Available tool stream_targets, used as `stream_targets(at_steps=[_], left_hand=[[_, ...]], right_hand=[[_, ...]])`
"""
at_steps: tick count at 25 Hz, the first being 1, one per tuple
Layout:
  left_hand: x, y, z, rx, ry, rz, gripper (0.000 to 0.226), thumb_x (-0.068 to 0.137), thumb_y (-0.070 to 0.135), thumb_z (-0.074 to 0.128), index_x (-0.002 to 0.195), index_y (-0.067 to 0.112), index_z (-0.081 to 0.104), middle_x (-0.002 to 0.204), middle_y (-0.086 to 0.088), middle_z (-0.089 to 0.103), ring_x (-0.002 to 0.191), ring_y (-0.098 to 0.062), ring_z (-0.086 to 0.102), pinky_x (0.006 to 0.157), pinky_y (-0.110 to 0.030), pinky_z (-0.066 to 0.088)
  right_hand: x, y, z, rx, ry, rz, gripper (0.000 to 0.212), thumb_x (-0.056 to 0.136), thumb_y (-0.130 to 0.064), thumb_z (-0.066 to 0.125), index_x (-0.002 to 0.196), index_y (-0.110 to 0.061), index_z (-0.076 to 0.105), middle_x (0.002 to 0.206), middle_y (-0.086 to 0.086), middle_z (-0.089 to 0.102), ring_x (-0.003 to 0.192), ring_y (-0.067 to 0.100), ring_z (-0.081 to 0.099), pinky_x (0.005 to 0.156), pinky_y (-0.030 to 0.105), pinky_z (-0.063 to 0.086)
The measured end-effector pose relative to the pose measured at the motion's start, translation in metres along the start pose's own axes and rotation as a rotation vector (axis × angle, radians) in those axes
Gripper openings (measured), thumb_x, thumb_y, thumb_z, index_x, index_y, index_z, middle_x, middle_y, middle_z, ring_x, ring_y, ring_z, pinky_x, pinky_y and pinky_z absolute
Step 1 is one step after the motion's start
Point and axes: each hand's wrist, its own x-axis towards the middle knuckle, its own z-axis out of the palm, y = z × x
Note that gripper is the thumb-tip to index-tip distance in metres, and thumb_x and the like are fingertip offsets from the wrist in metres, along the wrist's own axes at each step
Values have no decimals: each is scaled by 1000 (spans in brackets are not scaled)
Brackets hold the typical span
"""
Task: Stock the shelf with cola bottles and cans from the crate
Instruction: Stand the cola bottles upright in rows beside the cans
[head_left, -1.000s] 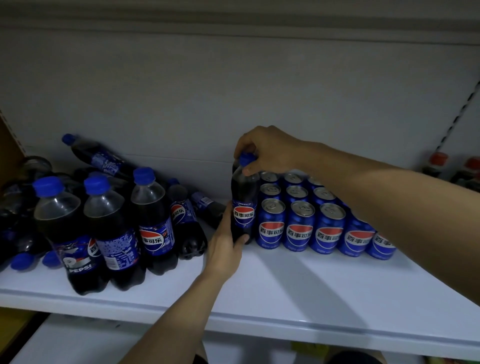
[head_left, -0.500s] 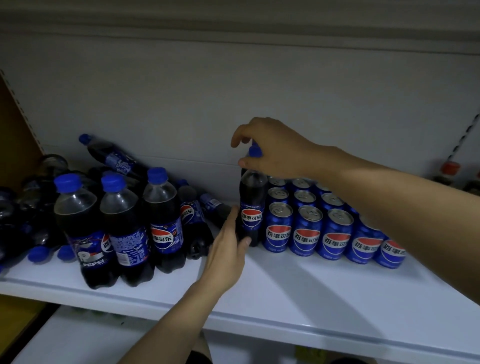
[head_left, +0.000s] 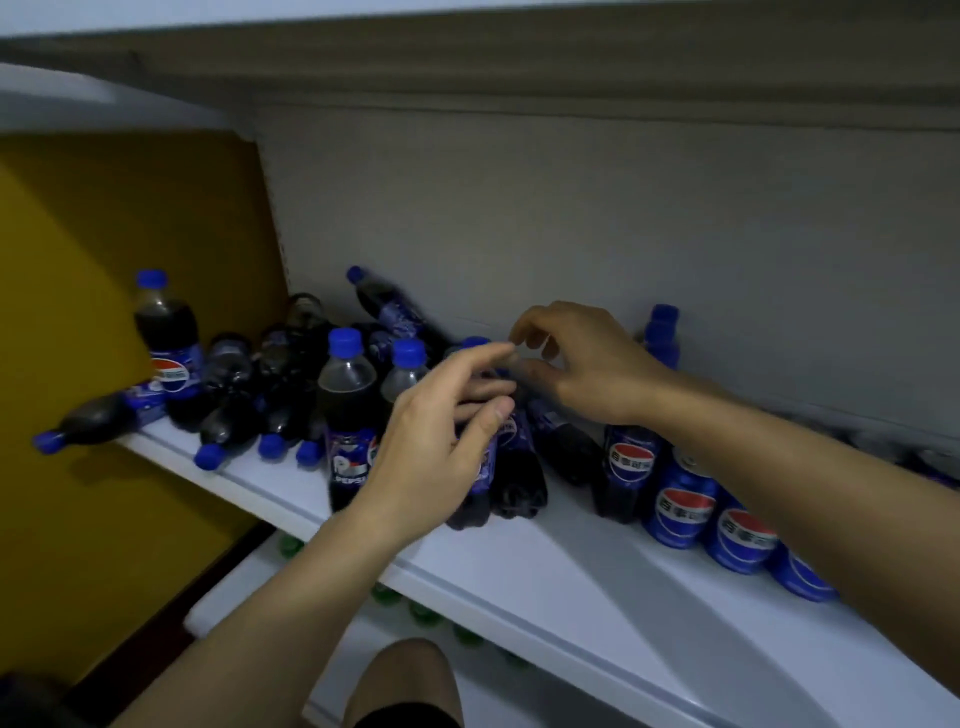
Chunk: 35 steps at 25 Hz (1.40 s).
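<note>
Many cola bottles (head_left: 348, 415) and cans (head_left: 685, 506) already fill the shelf (head_left: 597, 587); left-of-centre bottles lie toppled. Left hand (head_left: 436, 441) and right hand (head_left: 576, 364) hover, fingers loosely curled, empty.

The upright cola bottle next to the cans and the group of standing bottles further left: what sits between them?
In the head view, a bottle lying tilted fills the gap between the upright bottle and the standing bottles; the right hand hovers above it.

Bottle (head_left: 511, 467) behind left hand (head_left: 431, 441) mostly hidden; cans (head_left: 737, 525) partly behind right forearm.
</note>
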Motion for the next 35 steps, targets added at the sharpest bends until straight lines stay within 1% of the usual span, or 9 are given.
stream_targets(at_steps=[5, 7, 10, 13, 18, 21, 27, 31, 35], left_hand=[[42, 16, -58, 435, 22, 254, 24, 100, 16, 60, 122, 13, 65, 114, 6, 66, 103, -2, 62, 88, -15, 48], [66, 12, -70, 618, -154, 296, 28, 101, 28, 56, 125, 16, 64, 115, 6, 65, 106, -4, 59, 92, -15, 45], [93, -3, -71, 779, -482, 249, 39, 102, 43, 50, 137, 26, 54, 126, 6, 62, 116, -11, 58, 98, -35, 49], [111, -17, -67, 846, -749, 222, 42, 100, 48, 52, 140, 33, 50, 131, 6, 57, 118, -16, 56, 99, -41, 48], [123, -36, -68, 798, -884, 248, 40, 98, 41, 59, 137, 34, 52, 126, 8, 58, 115, -15, 55, 100, -40, 46], [130, -40, -69, 716, -926, 260, 41, 98, 38, 61, 138, 29, 53, 130, 6, 60, 117, -16, 55, 101, -37, 44], [137, -43, -68, 620, -1003, 246, 44, 101, 38, 57, 143, 27, 50, 141, 8, 56, 124, -10, 51, 101, -20, 36], [142, -41, -66, 518, -1032, 120, 39, 106, 43, 40, 142, 32, 51, 139, 13, 57, 124, -6, 52, 108, -27, 39], [145, -40, -62, 477, -1086, -11, 41, 108, 46, 30, 140, 33, 51, 138, 14, 57, 126, -7, 51, 113, -30, 36]], right_hand=[[25, 8, 21, 49, 1, 239, 33, 98, -12, 54, 131, -17, 55, 124, 6, 61, 101, 15, 55, 82, 26, 42], [37, 15, 35, 60, -28, 332, 33, 97, -15, 54, 130, -18, 55, 128, 9, 60, 107, 21, 57, 82, 28, 42], [53, 24, 56, 43, -78, 452, 36, 97, -18, 54, 133, -14, 53, 135, 14, 56, 116, 29, 57, 86, 31, 45], [64, 34, 77, -61, -164, 568, 49, 97, -26, 59, 139, -3, 47, 139, 21, 53, 125, 36, 53, 98, 38, 46], [80, 101, 160, -213, -497, 599, 56, 84, -36, 73, 133, -16, 56, 130, 11, 61, 112, 30, 60, 95, 41, 50], [92, 161, 214, -136, -445, 589, 54, 88, -41, 63, 137, -20, 52, 130, 6, 60, 118, 32, 59, 98, 46, 51], [83, 126, 177, -223, -522, 702, 60, 76, -38, 69, 134, -29, 56, 135, 7, 59, 114, 29, 61, 91, 39, 53], [76, 55, 107, -169, -548, 719, 49, 98, -29, 57, 144, -14, 49, 140, 14, 54, 121, 31, 57, 97, 38, 48], [76, 44, 70, -153, -493, 747, 47, 100, -27, 55, 144, -10, 49, 136, 15, 56, 117, 31, 58, 94, 38, 51]])
